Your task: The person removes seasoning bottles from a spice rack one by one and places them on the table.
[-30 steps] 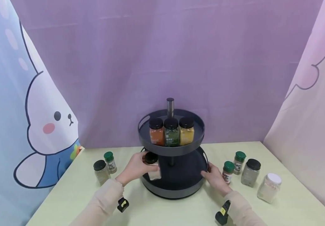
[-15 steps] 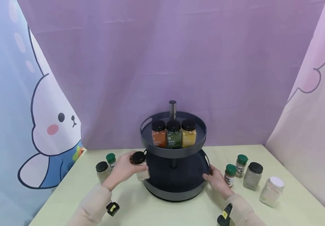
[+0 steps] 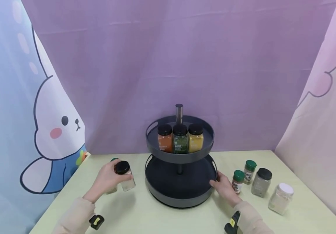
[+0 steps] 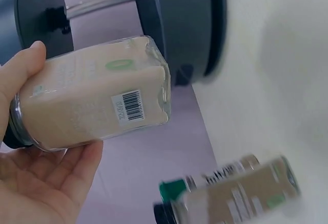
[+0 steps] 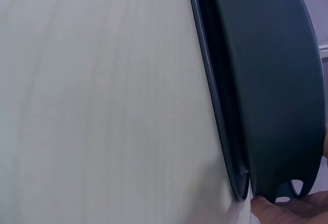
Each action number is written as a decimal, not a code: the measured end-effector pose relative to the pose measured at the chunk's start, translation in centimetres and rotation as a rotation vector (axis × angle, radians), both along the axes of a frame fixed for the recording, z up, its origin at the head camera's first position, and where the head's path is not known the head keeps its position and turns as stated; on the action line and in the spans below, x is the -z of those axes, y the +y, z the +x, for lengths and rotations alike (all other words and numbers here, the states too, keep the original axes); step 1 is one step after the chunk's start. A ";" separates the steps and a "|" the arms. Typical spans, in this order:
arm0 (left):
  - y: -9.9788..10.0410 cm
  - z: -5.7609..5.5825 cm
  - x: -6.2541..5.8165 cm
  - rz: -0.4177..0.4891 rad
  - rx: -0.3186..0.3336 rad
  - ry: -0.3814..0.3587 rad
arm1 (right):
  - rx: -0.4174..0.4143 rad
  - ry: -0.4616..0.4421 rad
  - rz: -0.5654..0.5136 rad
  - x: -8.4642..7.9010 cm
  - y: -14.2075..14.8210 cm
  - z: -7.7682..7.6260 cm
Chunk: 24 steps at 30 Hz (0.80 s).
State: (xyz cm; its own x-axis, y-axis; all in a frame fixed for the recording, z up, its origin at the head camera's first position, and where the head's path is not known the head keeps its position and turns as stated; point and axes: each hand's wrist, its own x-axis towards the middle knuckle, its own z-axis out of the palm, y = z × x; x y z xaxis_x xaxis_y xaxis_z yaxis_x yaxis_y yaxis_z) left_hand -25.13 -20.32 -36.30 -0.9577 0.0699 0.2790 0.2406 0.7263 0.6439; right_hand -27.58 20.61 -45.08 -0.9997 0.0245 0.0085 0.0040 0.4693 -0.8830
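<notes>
Table (image 3: 156,222) under purple curtain (image 3: 156,65): left hand (image 3: 105,179) grips a jar (image 3: 128,185) between thumb and fingers; right hand (image 3: 225,187) pinches lower tray (image 3: 179,202) at its right edge, apparently to steady it.

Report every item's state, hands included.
Left hand: gripping pale jar
Pale jar: lidded, raised
Right hand: holding lower tray
Upper tray: loaded
Orange jar: lidded, upright
Green jar: lidded, upright
Yellow jar: lidded, upright
Gray jar: lidded, upright
White-lidded jar: closed, upright
Front shaker: capped, upright
Back shaker: capped, upright
Tan jar: lidded
Left shaker: capped
</notes>
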 end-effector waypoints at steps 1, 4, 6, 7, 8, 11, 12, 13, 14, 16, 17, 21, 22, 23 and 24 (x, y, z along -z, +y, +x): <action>-0.4 0.1 0.1 -0.002 -0.007 0.000 | -0.001 0.000 -0.005 0.0 0.0 0.0; -1.6 0.4 0.4 -0.001 -0.018 -0.009 | -0.008 0.004 -0.004 0.0 0.1 -0.1; -2.4 0.5 0.7 0.001 -0.028 -0.024 | -0.011 0.001 -0.004 0.0 0.1 -0.1; -2.8 0.6 0.8 0.000 -0.031 -0.032 | -0.010 0.000 -0.003 0.0 0.1 -0.1; -3.2 0.7 0.9 -0.003 -0.035 -0.039 | -0.012 -0.001 -0.001 0.0 0.2 -0.1; -4.0 0.8 1.3 -0.021 -0.053 -0.061 | -0.010 -0.007 0.004 0.0 0.2 -0.1; -4.3 0.9 1.4 -0.029 -0.060 -0.065 | -0.008 -0.007 0.002 0.0 0.2 0.0; -4.5 0.9 1.6 -0.037 -0.068 -0.072 | -0.007 -0.006 0.005 0.0 0.2 0.0; -4.7 0.9 1.7 -0.044 -0.075 -0.081 | -0.005 -0.006 0.005 0.0 0.2 0.0; -5.2 1.0 2.1 -0.054 -0.092 -0.102 | -0.005 -0.006 0.004 0.0 0.1 0.0; -5.4 1.0 2.4 -0.059 -0.100 -0.109 | -0.006 -0.005 0.004 -0.1 0.1 0.0; -6.3 1.2 3.2 -0.066 -0.123 -0.123 | 0.003 -0.013 -0.001 0.0 0.0 -0.1; -6.5 1.3 3.3 -0.066 -0.129 -0.128 | 0.007 -0.015 -0.002 0.0 0.0 -0.1; -6.6 1.4 3.5 -0.063 -0.132 -0.136 | 0.009 -0.014 -0.004 0.0 0.0 -0.1; -6.8 1.4 3.6 -0.060 -0.134 -0.145 | 0.010 -0.013 -0.003 -0.1 0.0 -0.1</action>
State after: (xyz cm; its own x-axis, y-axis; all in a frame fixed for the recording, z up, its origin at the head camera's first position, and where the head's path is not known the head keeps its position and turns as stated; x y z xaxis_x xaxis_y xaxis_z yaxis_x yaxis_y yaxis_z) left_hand -23.73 -27.13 -39.86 -0.9894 -0.0485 0.1366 0.0471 0.7836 0.6195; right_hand -27.69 20.64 -45.03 -0.9994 0.0343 -0.0051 0.0205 0.4663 -0.8844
